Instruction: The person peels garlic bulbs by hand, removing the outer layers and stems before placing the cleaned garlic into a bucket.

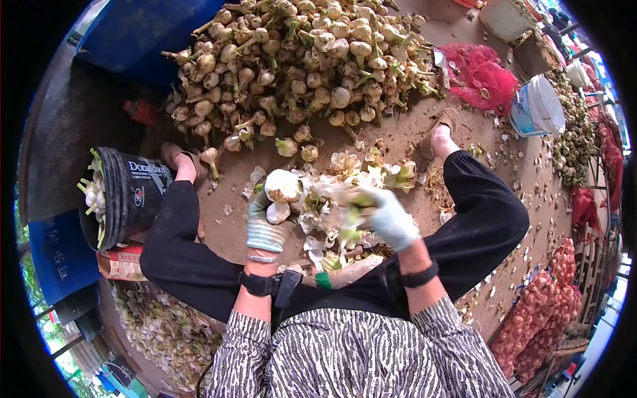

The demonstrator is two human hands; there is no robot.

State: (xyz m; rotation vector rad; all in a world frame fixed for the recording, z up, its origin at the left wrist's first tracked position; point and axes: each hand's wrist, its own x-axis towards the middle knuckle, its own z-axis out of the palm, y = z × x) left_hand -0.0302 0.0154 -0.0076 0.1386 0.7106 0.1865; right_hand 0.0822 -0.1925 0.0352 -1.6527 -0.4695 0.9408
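My left hand (pixel 264 224), in a striped work glove, is closed around a large garlic bulb (pixel 283 186) with brownish roots facing up. A smaller white garlic bulb (pixel 278 213) sits against the same palm, below it. To the right, my gloved right hand (pixel 391 222) is blurred by motion over the peelings. Greenish garlic husk (pixel 357 213), smeared too, shows at its fingertips, which are bunched around it. Between and beyond both hands lies a heap of loose garlic skins (pixel 322 205), partly hidden by the right hand.
A big pile of untrimmed garlic (pixel 298 66) lies ahead. At left stands a black bucket (pixel 136 192) holding trimmed bulbs. A white bucket (pixel 531 109) and red netting (pixel 481 76) are at right. Filled red mesh sacks (pixel 537 315) stand lower right; more skins (pixel 162 325) lie lower left.
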